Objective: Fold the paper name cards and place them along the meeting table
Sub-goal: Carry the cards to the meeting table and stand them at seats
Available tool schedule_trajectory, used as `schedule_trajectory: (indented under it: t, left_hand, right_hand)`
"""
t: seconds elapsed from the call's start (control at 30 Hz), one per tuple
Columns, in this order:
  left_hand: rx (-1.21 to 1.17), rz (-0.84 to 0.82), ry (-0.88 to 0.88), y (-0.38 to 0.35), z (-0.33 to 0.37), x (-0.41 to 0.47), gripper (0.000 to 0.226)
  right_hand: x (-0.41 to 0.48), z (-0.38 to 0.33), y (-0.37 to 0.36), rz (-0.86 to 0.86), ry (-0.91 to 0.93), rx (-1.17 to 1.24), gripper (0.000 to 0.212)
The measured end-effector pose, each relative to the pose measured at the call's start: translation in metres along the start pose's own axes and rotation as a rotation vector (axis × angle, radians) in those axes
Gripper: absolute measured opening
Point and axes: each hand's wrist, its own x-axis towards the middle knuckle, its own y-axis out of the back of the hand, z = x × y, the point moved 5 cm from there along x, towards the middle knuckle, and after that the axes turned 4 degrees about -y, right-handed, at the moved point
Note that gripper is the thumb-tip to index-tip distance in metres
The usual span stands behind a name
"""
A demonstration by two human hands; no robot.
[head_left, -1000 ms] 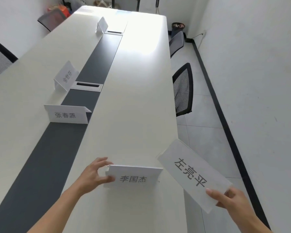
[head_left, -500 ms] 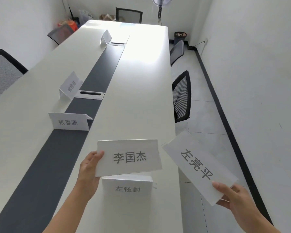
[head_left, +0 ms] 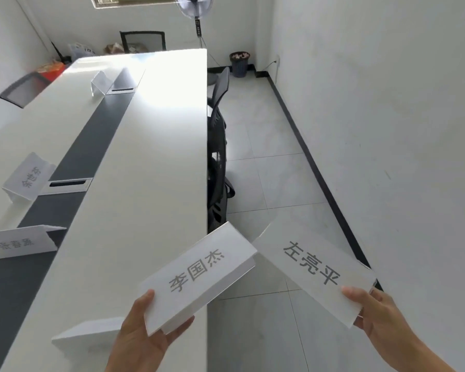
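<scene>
Swung rightward, folded card (head_left: 199, 275) overhangs the table (head_left: 145, 183), gripped by left hand (head_left: 142, 336) (right hand (head_left: 379, 312) grips a second card (head_left: 312, 267)).

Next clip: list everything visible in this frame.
meeting table: one, white with dark grey strip, left
name cards on table: four, white, three along strip's left side, one near, right of strip
李国杰 card: one, white, held over table's near edge
左亮平 card: one, white, held over floor, right
mesh chairs: four, black, around table
fan: one, pale, far wall
waste bin: one, dark, far corner
left hand: one, grips 李国杰 card
right hand: one, pinches 左亮平 card
</scene>
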Motion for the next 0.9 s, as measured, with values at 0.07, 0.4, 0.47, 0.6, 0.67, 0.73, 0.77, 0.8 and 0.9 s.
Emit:
schedule_trajectory:
  t: [0.07,0.4,0.47,0.6,0.67,0.73,0.77,0.8,0.9]
  left_hand:
    - [0.005,0.017,0.032,-0.034,-0.029,0.004,0.027]
    - [0.032,-0.052,0.059,-0.180,-0.073,0.079,0.031]
    - [0.035,-0.057,0.054,-0.201,-0.067,0.109,0.030]
    - [0.041,-0.051,0.066,-0.247,-0.046,0.178,0.033]
    - [0.064,-0.055,0.064,-0.272,-0.029,0.214,0.030]
    - [0.057,-0.078,0.039,-0.301,-0.007,0.244,0.029]
    - [0.047,-0.086,0.025,-0.315,0.006,0.259,0.029]
    - [0.050,-0.090,0.009,-0.328,0.017,0.274,0.031]
    - [0.073,-0.122,-0.050,-0.360,0.048,0.313,0.042]
  right_hand:
    - [0.009,-0.011,0.036,0.004,0.015,0.011,0.052]
    - [0.096,-0.074,0.148,0.144,0.012,0.103,0.036]
    - [0.129,-0.088,0.155,0.143,0.015,0.121,0.035]
    - [0.197,-0.129,0.152,0.152,0.020,0.120,0.048]
    - [0.231,-0.156,0.148,0.148,0.017,0.111,0.056]
    - [0.262,-0.192,0.138,0.115,0.045,0.085,0.068]
    - [0.277,-0.211,0.133,0.108,0.060,0.076,0.066]
    - [0.292,-0.229,0.128,0.099,0.075,0.077,0.057]
    - [0.338,-0.272,0.114,0.059,0.099,0.115,0.029]
